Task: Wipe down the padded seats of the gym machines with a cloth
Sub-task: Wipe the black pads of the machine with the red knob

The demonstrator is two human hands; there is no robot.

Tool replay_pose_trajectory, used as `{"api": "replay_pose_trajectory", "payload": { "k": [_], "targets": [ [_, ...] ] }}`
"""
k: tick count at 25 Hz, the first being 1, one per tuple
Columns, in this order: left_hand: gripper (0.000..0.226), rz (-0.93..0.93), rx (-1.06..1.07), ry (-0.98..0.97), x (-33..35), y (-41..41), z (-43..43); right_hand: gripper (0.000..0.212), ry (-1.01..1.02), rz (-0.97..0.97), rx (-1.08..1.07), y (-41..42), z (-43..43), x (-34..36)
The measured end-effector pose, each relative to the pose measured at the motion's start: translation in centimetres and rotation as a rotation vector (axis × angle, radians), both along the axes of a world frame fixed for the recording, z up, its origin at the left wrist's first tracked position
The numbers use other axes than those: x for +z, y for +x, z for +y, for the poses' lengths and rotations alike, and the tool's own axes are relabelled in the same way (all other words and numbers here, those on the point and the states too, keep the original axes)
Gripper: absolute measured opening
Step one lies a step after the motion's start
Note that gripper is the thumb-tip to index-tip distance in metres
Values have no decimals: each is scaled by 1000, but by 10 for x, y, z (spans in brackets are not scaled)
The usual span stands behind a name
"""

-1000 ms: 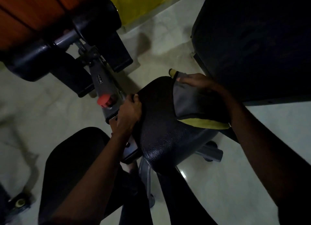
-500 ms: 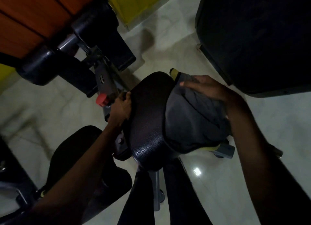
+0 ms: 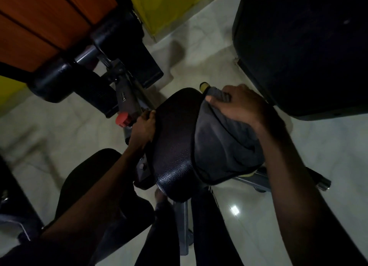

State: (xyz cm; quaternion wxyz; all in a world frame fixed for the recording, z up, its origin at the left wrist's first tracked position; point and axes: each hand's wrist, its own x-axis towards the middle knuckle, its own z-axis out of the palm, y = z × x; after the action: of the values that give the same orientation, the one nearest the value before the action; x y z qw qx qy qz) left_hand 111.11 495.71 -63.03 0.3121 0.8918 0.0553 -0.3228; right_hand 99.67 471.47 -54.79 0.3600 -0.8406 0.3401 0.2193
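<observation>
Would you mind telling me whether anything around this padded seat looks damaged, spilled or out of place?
Nothing stands out. The padded seat looks intact; the right hand holds the grey cloth over its right side, and the left hand grips its left edge. Dim light could hide small marks.

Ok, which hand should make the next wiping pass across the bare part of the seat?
Right. The right hand holds the cloth, draped over the right side of the seat pad, so it can probably sweep leftward. The left hand clasps the pad's left edge, steadying it.
</observation>
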Motion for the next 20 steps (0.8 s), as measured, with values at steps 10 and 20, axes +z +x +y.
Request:
{"api": "replay_pose_trajectory", "payload": {
  "k": [10, 20],
  "targets": [
    [55, 95, -123, -118, 20, 2, 29, 27, -559, -323, 18, -23, 63, 24],
    [45, -144, -527, -44, 15, 10, 211, 54, -696, -318, 41, -16, 150, 35]
  ]
}}
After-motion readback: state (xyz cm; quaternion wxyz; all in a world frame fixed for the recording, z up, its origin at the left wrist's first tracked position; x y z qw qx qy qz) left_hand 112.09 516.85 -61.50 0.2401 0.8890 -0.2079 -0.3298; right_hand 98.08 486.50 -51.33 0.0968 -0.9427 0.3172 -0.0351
